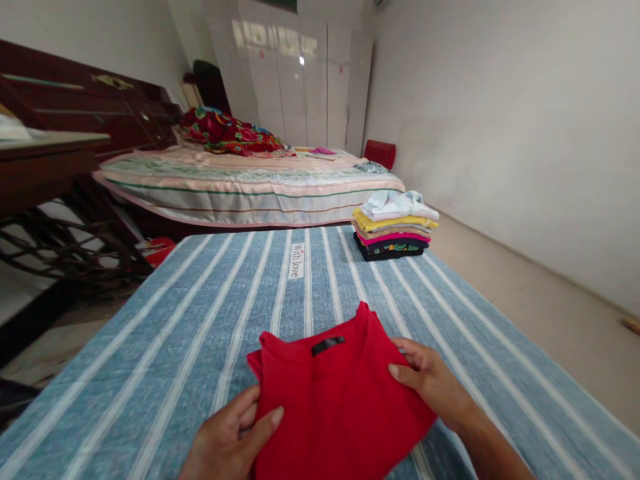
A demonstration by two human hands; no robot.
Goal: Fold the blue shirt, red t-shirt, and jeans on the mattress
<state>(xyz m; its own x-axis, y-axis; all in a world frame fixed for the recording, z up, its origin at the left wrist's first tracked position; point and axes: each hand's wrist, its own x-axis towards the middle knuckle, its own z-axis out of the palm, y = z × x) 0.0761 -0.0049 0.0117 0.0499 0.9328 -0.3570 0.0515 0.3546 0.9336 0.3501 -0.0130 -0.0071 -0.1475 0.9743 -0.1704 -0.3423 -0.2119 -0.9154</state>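
A folded red shirt [345,407] with a black neck label is held just above a table, its neckline pointing away from me. My left hand [233,433] pinches its left edge, thumb on top and fingers beneath. At the opposite edge my right hand [433,380] grips the cloth in the same way. Under the shirt spreads a blue cloth with white stripes [200,320]. Toward the far right corner stands a stack of folded clothes [393,230], with white, yellow, pink and black layers.
Beyond the table is a bed [250,193] with a red floral quilt [230,130] heaped on it. A sewing machine table [55,150] with an iron base stands at the left. White wardrobes [300,87] line the back, and a bare wall [520,133] runs along the right.
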